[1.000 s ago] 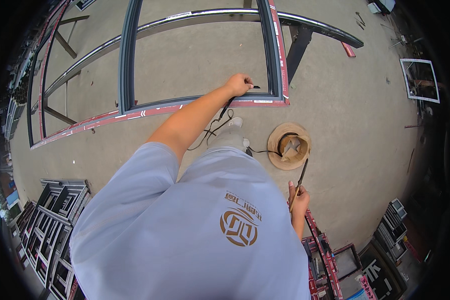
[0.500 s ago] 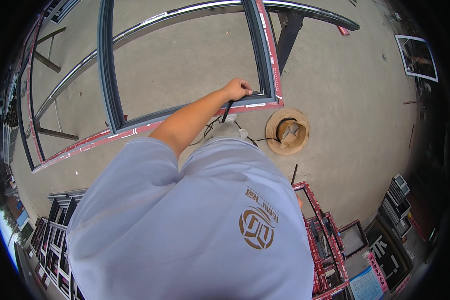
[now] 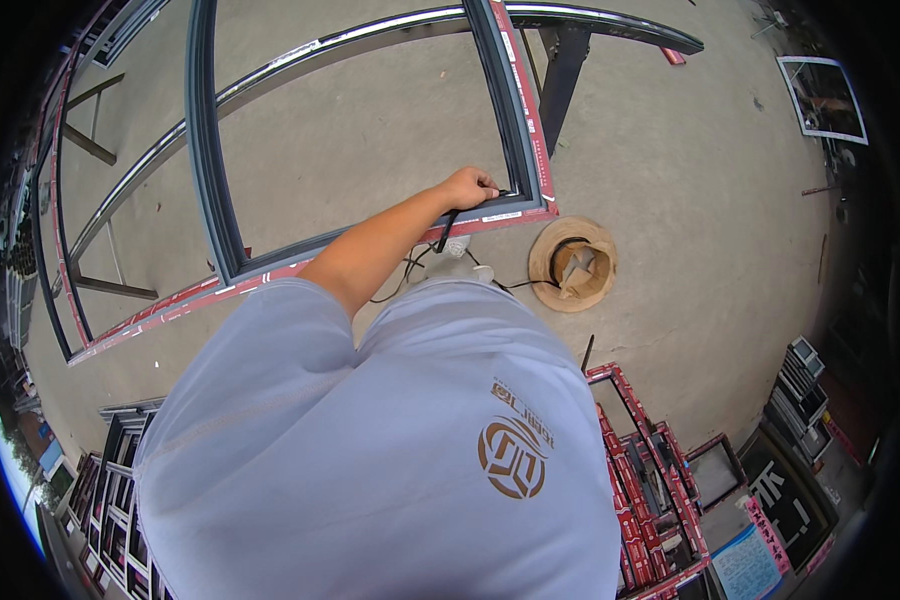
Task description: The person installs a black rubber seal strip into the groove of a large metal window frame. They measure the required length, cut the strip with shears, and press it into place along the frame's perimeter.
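Observation:
A large dark-grey window frame (image 3: 518, 120) with red protective film on its outer side lies in front of me. My left hand (image 3: 470, 188) is at its near right inner corner, fingers pinched on a thin black strip (image 3: 447, 230). One end of the strip hangs over the near rail; the other reaches the corner groove. My right hand does not show. Beside my torso on the right, a thin dark rod-like tip (image 3: 588, 350) sticks up; what it belongs to is hidden.
Curved-looking shiny rails (image 3: 350, 38) on dark legs bear the frame. A straw-coloured hat (image 3: 600, 245) and black cord lie by my right side. Red-wrapped frames (image 3: 680, 500) are stacked at lower right, dark frames (image 3: 115, 490) at lower left. A white-edged frame (image 3: 822, 100) stands far right.
My left hand stays at the corner and has shifted slightly along the near rail toward it. The whole view has turned a little. A bit of skin at my right side no longer shows.

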{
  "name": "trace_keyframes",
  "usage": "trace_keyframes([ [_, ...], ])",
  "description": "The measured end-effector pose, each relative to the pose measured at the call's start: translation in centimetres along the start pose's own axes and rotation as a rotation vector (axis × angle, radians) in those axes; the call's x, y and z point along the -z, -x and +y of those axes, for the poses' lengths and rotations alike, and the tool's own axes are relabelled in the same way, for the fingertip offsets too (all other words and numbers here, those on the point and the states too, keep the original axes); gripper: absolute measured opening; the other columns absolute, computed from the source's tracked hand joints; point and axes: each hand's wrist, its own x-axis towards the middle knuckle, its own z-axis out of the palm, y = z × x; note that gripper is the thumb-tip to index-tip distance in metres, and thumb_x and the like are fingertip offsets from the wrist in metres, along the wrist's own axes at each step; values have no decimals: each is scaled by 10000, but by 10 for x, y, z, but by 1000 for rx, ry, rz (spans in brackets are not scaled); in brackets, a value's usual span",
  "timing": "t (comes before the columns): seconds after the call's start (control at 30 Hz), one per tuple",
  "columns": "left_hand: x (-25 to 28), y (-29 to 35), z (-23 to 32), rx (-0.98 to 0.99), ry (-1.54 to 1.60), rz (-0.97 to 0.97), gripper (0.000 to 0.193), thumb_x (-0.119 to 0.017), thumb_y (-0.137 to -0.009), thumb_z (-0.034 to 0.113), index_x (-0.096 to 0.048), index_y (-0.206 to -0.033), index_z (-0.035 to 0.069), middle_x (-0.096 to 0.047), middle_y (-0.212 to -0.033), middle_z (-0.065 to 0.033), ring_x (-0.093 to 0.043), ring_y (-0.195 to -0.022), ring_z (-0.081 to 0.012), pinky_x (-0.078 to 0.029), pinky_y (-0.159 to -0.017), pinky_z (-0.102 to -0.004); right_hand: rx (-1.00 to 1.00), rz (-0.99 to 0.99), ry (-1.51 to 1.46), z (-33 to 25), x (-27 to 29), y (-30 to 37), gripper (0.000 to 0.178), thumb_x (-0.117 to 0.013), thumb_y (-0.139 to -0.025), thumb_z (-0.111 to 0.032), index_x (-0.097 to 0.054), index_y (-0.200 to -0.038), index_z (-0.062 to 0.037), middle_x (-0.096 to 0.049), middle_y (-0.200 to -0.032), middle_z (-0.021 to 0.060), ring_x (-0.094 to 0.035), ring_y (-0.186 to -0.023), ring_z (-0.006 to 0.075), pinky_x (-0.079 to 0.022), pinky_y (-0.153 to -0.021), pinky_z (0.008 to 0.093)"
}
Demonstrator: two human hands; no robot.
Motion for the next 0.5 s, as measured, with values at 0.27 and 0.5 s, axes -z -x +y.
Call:
trace_keyframes([
  [0.27,-8,-8,10,27,-241,69,341,-800,-790,374,-766,-887,48,-741,-894,-168,-708,-865,-292,-544,-781,-401,-1,-3,-17,1,3,16,318,-720,-831,-229,-560,-766,38,-454,-575,132,-398,-587,146,-386,-530,352],
  [0.5,-6,-11,15,100,-240,43,364,-809,-772,395,-775,-901,56,-743,-917,-175,-711,-872,-286,-545,-798,-392,4,-12,-22,-2,1,17,317,-718,-830,-228,-558,-764,38,-450,-575,134,-395,-588,146,-384,-529,353],
])
